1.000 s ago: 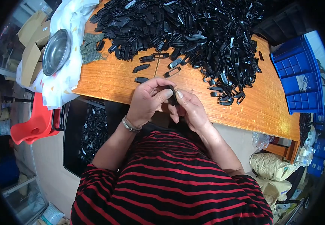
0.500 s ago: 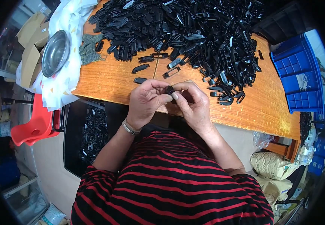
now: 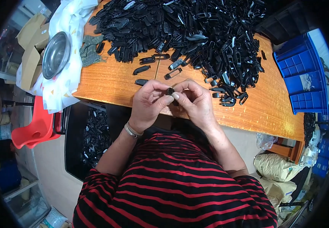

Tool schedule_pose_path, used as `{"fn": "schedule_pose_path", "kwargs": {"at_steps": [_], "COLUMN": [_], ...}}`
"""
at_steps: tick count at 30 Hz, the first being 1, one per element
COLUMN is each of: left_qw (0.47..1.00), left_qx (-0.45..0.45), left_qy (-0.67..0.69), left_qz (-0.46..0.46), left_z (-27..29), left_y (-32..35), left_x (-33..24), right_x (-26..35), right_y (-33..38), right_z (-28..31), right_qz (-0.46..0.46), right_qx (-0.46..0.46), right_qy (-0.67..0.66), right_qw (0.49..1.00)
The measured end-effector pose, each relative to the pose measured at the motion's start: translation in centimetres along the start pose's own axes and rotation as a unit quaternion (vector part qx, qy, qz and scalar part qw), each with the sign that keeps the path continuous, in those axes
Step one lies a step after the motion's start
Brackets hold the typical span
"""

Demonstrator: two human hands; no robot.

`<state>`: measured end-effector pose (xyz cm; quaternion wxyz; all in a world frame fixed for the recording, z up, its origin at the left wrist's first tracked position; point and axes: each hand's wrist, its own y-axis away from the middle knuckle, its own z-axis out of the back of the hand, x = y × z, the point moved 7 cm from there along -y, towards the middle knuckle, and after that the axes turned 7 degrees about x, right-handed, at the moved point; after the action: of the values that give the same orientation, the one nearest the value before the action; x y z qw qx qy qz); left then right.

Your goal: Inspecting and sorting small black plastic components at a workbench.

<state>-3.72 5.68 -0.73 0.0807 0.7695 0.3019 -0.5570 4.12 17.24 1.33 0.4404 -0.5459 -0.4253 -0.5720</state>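
Observation:
Just over the table's front edge, a small black plastic part (image 3: pixel 170 91) is pinched between the fingertips of both hands. My left hand (image 3: pixel 148 102) is closed on it with thumb and forefinger, and my right hand (image 3: pixel 196 103) grips it from the other side. Fingers cover most of the part, so its full shape is hidden. Beyond the hands lie a few loose black pieces, among them a curved piece (image 3: pixel 141 70) and an open rectangular frame (image 3: pixel 173 73). A large heap of black plastic parts (image 3: pixel 194 38) spreads over the back of the wooden table (image 3: pixel 115 83).
On the left are a metal bowl (image 3: pixel 56 55) on patterned white sheeting, a grey-green cloth (image 3: pixel 91 51) and a red chair (image 3: pixel 39 127). A black bin (image 3: pixel 71 152) holding parts is below the table. Blue crates (image 3: pixel 303 76) stand on the right, with sacks (image 3: pixel 274 167) lower down.
Both hands keep their pinch on the black part and have shifted very slightly. Nothing on the table has visibly moved.

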Motion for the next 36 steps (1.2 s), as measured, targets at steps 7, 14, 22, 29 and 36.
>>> {"fn": "schedule_pose_path", "kwargs": {"at_steps": [7, 14, 22, 29, 36], "left_qw": [0.999, 0.997, 0.999, 0.998, 0.998], "left_qx": [0.007, 0.004, -0.003, -0.008, 0.008], "left_qy": [-0.032, -0.045, -0.027, -0.040, -0.017], "left_qz": [-0.023, -0.066, -0.041, -0.051, -0.064], "left_z": [-0.2, -0.8, -0.7, -0.9, -1.1], "left_y": [0.0, -0.1, 0.3, 0.5, 0.4], "left_x": [-0.3, -1.6, -0.6, -0.8, -0.5], "right_x": [1.2, 1.1, -0.4, 0.1, 0.2], "right_y": [0.0, -0.3, -0.8, -0.4, 0.3], "right_z": [-0.1, 0.0, -0.2, -0.5, -0.7], "right_qz": [0.123, 0.099, -0.020, 0.008, 0.013], "right_qx": [-0.017, 0.017, 0.042, 0.014, 0.007], "right_qy": [0.091, 0.065, -0.030, -0.072, -0.045], "right_qw": [0.988, 0.993, 0.998, 0.997, 0.999]}}
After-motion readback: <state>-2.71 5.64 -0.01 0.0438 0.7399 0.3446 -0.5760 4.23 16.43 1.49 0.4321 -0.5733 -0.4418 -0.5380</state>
